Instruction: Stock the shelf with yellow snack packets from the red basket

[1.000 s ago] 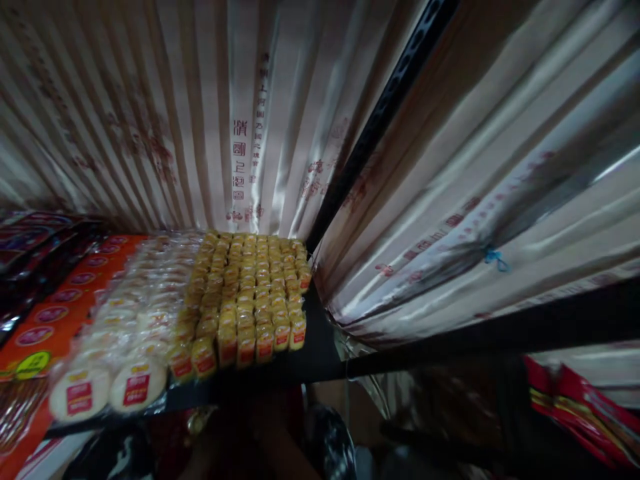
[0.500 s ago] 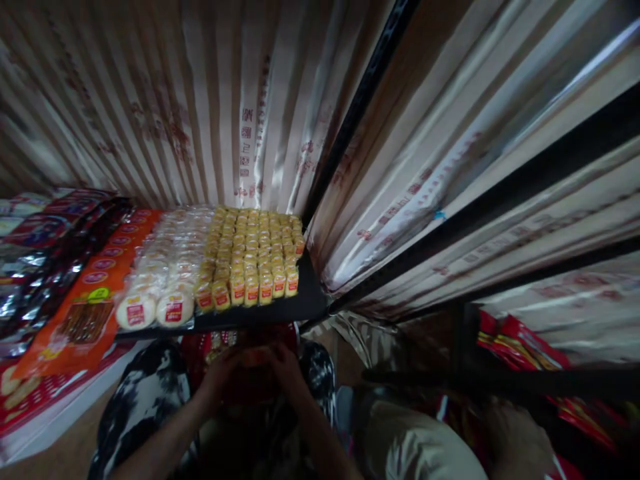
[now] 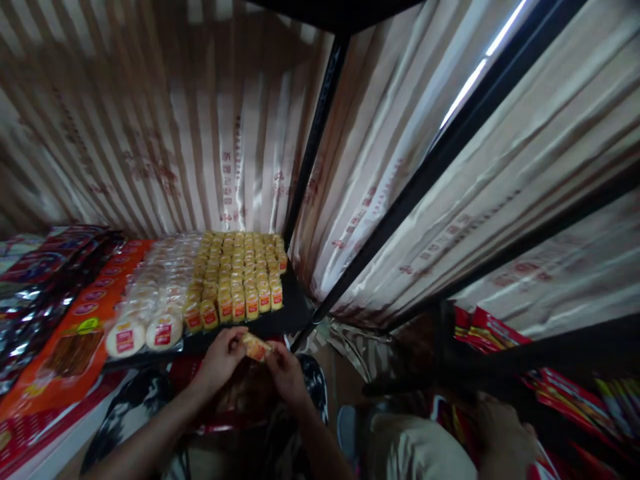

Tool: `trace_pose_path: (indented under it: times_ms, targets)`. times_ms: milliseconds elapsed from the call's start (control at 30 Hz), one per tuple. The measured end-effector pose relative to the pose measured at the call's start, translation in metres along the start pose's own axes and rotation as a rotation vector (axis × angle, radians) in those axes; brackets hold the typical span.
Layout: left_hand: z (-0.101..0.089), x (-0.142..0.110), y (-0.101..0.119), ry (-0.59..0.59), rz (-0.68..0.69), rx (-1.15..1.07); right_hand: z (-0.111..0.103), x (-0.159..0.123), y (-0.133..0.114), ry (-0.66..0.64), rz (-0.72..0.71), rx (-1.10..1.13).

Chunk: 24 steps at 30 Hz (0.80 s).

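Observation:
Between my two hands is a small wrapped snack (image 3: 255, 347) in a yellowish wrapper with a red-orange label. My left hand (image 3: 223, 359) pinches its left end, and my right hand (image 3: 287, 373) has hold of its right end. Just beyond my hands, a black shelf (image 3: 295, 303) carries rows of small yellow wrapped snacks (image 3: 239, 280) with red labels. Left of these stand rows of round white wrapped cakes (image 3: 165, 332). Below my hands, between my knees, is a red package or box (image 3: 240, 393), its contents too dark to make out.
An orange snack bag (image 3: 75, 347) and dark shiny packets (image 3: 55, 280) lie along the shelf's left part. Pleated curtains and black frame bars (image 3: 380, 247) rise behind. At right, another person's hand (image 3: 503, 427) is near red packets (image 3: 495, 330) on a dark shelf.
My hands have risen from low over the red package toward the shelf edge, bringing the small wrapped snack up with them. The camera view has tilted and shifted a little.

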<state>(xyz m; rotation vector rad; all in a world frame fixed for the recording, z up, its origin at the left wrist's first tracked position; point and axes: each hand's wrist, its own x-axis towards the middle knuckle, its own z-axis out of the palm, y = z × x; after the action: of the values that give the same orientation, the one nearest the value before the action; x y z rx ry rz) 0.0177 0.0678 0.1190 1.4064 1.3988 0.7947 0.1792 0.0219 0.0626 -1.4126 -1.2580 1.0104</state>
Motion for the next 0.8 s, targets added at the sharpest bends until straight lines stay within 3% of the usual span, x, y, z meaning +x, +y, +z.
trace_pose_path:
  times_ms: [200, 367, 500, 600, 800]
  targets:
    - [0.004, 0.048, 0.051, -0.104, 0.316, 0.218, -0.009, 0.028, -0.029, 0.304, -0.139, -0.266]
    - [0.017, 0.093, 0.101, -0.105, 0.516, 0.421, -0.025, 0.066, -0.055, 0.427, -0.367, -0.524]
    - [0.036, 0.126, 0.132, -0.108, 0.584, 0.507, -0.037, 0.103, -0.059, 0.494, -0.390, -0.576]
    - [0.051, 0.152, 0.138, -0.110, 0.617, 0.589, -0.041, 0.130, -0.048, 0.513, -0.318, -0.571]
    - [0.075, 0.192, 0.125, -0.168, 0.596, 0.757, -0.042, 0.163, -0.011, 0.453, -0.178, -0.525]
